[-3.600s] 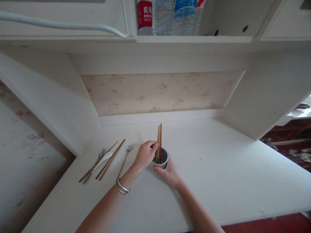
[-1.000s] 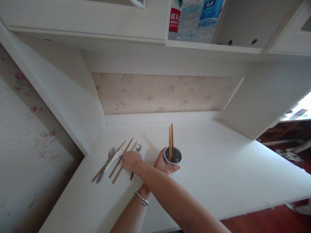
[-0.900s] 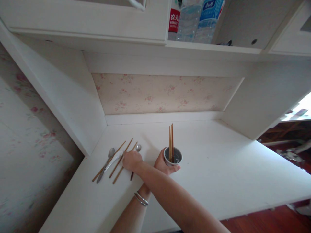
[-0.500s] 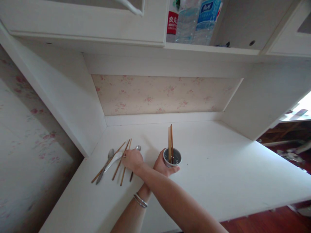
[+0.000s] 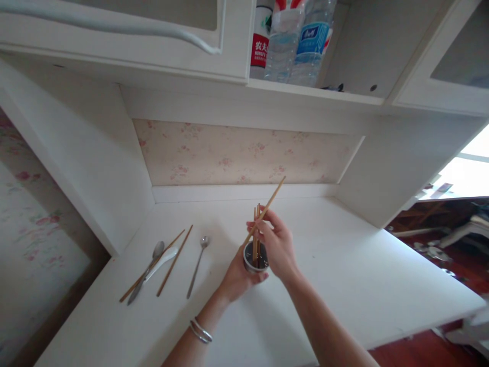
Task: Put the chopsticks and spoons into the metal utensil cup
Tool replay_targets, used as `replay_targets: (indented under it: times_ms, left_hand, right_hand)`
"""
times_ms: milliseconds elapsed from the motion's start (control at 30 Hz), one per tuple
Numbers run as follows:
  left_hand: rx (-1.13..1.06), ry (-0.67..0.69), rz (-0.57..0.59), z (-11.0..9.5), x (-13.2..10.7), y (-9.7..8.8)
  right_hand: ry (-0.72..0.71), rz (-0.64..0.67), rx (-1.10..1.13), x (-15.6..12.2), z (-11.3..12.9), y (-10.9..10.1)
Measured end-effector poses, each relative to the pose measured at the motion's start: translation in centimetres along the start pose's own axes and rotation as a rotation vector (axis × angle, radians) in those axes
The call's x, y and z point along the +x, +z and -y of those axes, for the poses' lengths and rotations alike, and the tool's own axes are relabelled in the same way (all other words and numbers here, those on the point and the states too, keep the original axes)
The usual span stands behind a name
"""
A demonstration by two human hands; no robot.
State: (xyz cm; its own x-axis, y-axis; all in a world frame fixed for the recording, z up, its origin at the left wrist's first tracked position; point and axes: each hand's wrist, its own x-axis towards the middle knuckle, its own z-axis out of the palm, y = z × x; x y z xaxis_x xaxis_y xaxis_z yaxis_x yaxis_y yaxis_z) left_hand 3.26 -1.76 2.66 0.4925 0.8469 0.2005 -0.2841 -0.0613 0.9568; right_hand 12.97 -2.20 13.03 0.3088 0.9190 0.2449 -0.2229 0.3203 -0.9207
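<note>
My left hand (image 5: pixel 236 275), with a silver bangle on its wrist, is wrapped round a dark-lined cup (image 5: pixel 250 266) with a pale rim. Several chopsticks stand upright in the cup. Above it, my right hand (image 5: pixel 277 237) pinches a light wooden chopstick (image 5: pixel 275 191), which slants with its lower end at the cup's left rim. On the counter to the left lie a long-handled metal spoon (image 5: pixel 195 272), a single chopstick (image 5: pixel 174 261), a white soup spoon (image 5: pixel 162 262), another chopstick (image 5: pixel 132 289) and a metal spoon (image 5: pixel 157 250) crossing it.
The white counter (image 5: pixel 336 270) runs beneath a cabinet (image 5: pixel 126 56) with a long handle. Plastic bottles (image 5: pixel 284 56) stand on the open shelf overhead. Side panels rise at left and right, and a flowered back panel (image 5: pixel 229 158) lies behind.
My right hand has picked up a chopstick from the left group and brought it right, over the cup. My arms are no longer crossed. The left hand still holds the cup.
</note>
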Motion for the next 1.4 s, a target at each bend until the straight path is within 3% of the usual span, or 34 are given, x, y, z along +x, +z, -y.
replay_targets:
  times_ms: [100,233,433,633,867,1167,1300,1400]
  left_hand:
    - [0.033,-0.006,0.01,-0.1,0.0,0.0]
    - [0.04,-0.014,0.018,0.3,0.0,-0.2]
    - [0.019,0.021,-0.007,1.0,0.2,-0.1]
    - [-0.026,0.024,-0.008,1.6,0.5,-0.1]
    - [0.009,0.038,-0.024,1.8,0.4,-0.3]
    - [-0.051,0.018,0.056,0.7,0.5,-0.3]
    - [-0.04,-0.014,0.088,0.4,0.5,-0.6]
    - [-0.016,-0.038,0.075,0.4,0.5,-0.8]
  right_hand:
    - [0.032,-0.062,-0.078,1.9,1.3,-3.6]
    - [0.036,-0.056,-0.287,3.0,-0.1,-6.1]
    - [-0.119,0.052,-0.663,2.4,-3.3,-6.7]
    - [-0.167,0.188,-0.809,1.2,-4.4,-6.6]
    - [-0.101,0.222,-0.714,0.7,-4.7,-6.9]
    - [0.203,0.222,-0.186,-1.6,-6.6,-8.8]
    - [0.184,0.207,-0.088,-3.6,-8.2,-9.6]
    - [0.132,0.31,-0.041,-4.5,-8.9,-9.5]
